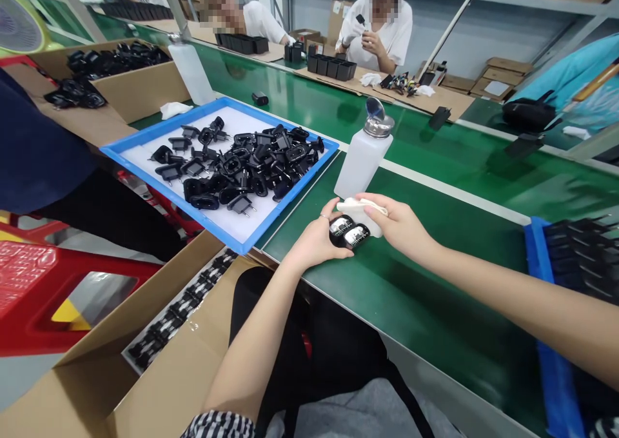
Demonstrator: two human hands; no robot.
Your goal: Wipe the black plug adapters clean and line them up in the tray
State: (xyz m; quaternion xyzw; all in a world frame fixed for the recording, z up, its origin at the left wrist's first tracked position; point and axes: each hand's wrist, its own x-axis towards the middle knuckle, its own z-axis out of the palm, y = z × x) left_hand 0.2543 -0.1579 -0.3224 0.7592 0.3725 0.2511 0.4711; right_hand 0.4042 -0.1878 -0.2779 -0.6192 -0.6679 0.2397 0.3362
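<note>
My left hand [316, 239] is closed round two black plug adapters [349, 233] with shiny label faces, held side by side over the green belt [416, 296]. My right hand [399, 222] pinches a folded white cloth [360, 209] and presses it against the adapters' top edge. A white dispenser bottle [363, 154] with a metal pump cap stands just beyond both hands. To the left, a blue tray [145, 167] holds a heap of several black plug adapters [242, 164].
A cardboard box [159, 360] with rows of black adapters sits by my left knee. Another blue tray [541, 264] of black parts lies at the right. Two people work across the belt at a cardboard-covered bench [435, 99]. Red stools [43, 283] stand on the left.
</note>
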